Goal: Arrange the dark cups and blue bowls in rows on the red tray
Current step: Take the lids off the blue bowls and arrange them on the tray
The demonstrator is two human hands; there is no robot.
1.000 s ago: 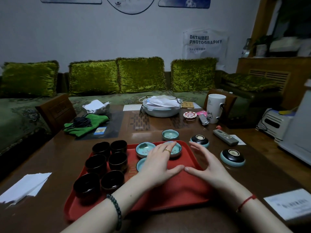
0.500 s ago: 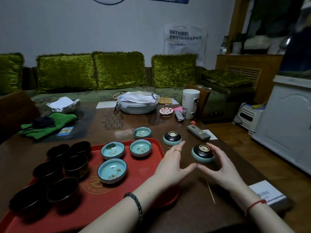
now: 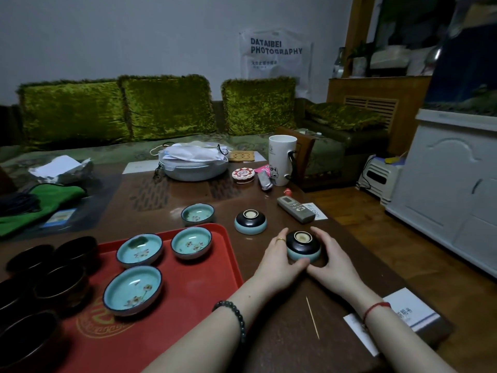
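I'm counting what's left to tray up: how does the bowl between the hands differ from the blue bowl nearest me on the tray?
The held bowl is upside down, dark underside and pale foot ring up; the tray bowl sits upright, showing its flowered turquoise inside. The held bowl is on the bare table, cupped by the left hand and right hand; the tray bowl rests untouched on the red tray. Both share blue glaze.

Dark cups at far left: nearest ones cut by frame edge, so full count unclear. Red tray runs off bottom and left edges. My left hand and my right hand cover lower sides of upside-down bowl. Booklet: print too small to read. Green cloth cut off at left edge.
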